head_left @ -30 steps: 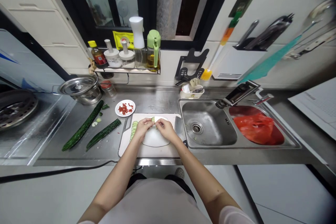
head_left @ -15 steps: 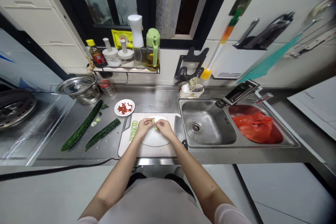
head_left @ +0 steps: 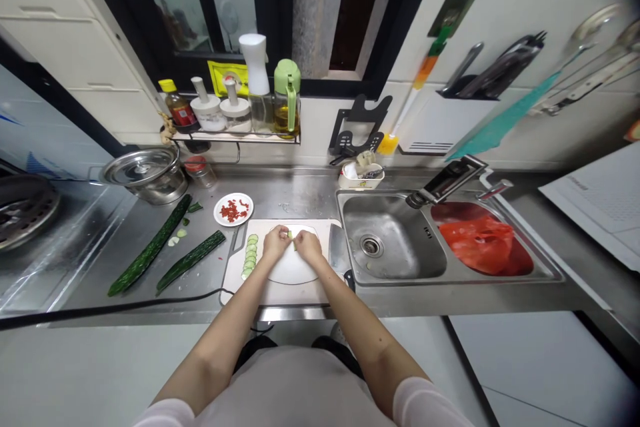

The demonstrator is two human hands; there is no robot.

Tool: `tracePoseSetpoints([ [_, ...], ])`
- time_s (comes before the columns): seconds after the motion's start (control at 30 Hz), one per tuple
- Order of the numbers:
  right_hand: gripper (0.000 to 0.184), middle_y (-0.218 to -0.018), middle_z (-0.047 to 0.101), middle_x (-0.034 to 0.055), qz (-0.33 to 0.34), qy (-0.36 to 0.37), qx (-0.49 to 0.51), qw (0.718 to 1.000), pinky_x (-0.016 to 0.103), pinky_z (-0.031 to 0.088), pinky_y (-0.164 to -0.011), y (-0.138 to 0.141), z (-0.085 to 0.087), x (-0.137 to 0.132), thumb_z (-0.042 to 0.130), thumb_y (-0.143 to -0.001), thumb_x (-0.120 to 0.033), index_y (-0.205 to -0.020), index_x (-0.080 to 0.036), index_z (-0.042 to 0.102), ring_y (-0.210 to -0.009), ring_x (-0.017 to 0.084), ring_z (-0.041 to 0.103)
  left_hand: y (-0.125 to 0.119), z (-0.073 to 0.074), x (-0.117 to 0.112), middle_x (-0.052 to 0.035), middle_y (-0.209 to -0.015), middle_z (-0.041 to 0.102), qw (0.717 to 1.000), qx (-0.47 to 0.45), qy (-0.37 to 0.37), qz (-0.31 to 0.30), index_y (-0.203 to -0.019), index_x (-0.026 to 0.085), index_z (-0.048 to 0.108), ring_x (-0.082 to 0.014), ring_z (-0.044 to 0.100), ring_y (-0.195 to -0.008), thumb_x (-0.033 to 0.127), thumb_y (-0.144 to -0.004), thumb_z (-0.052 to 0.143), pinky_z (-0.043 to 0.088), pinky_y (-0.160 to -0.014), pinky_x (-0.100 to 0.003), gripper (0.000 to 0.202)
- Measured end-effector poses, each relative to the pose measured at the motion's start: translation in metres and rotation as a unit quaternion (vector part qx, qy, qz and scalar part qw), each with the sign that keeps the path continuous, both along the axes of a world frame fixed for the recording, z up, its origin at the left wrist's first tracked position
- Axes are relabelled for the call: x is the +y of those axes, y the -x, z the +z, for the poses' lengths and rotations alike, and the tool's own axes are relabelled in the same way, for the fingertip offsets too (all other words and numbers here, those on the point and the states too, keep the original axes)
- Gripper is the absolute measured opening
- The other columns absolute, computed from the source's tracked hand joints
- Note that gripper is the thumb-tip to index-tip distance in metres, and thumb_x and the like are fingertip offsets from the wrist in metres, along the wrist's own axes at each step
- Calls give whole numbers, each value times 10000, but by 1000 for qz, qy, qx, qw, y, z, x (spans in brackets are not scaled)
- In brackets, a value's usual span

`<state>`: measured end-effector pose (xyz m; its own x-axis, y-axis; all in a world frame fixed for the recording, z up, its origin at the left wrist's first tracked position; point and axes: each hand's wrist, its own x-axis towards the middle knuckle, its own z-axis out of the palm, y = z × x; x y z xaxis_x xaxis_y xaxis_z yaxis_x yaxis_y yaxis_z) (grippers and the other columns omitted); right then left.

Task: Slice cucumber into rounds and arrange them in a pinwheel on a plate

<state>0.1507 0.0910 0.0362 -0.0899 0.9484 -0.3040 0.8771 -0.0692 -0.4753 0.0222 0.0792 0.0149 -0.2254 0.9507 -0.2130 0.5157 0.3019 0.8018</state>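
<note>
on the cutting board [head_left: 275, 295]: a plate [head_left: 293, 271], with a row of cucumber slices [head_left: 249, 257] along the board's left side; at its right edge, a knife [head_left: 341, 257]. left of the board: one cucumber [head_left: 191, 261] nearest, a second cucumber [head_left: 151, 250] farther out. behind and left of the board: a saucer [head_left: 243, 220] nearest, then a jar [head_left: 203, 177], then a lidded pot [head_left: 163, 191]. behind the board, on the wall: a shelf [head_left: 250, 139] bearing bottles [head_left: 287, 107]. right of the board: a sink basin [head_left: 410, 247], then a second basin [head_left: 525, 263] with a bag [head_left: 477, 247] inside.
</note>
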Motion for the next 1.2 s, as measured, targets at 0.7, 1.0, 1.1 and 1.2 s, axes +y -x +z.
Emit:
tracePoseSetpoints([
  [0.7,396,-998,698,76,158,-33,-162,974,260,421,-728,-1,7,-29,241,-999,-301,-1240,-274,554,-877,180,651,-8,17,-8,-41,-988,690,974,219,12,-64,-1043,250,659,-189,612,-925,244,-851,541,427,-768,-270,225],
  [1.0,395,-973,699,76,157,-29,-162,974,266,425,-736,1,4,-23,243,-995,-286,-1232,-264,558,-866,180,653,-8,20,-5,-32,-1003,687,972,226,12,-66,-1052,253,647,-184,609,-932,219,-853,542,420,-757,-264,227],
  [1.1,393,-961,700,85,153,-33,-163,974,262,423,-731,2,3,-22,246,-995,-284,-1221,-256,567,-874,185,655,-9,21,-4,-40,-1010,686,971,227,12,-67,-1048,250,644,-189,609,-936,204,-857,535,420,-760,-270,224],
  [1.2,387,-969,700,93,152,-32,-162,975,271,426,-736,2,4,-20,257,-993,-285,-1221,-254,568,-890,195,656,-9,21,-2,-47,-1017,685,972,225,16,-68,-1052,249,644,-193,610,-947,203,-861,535,422,-767,-272,225],
])
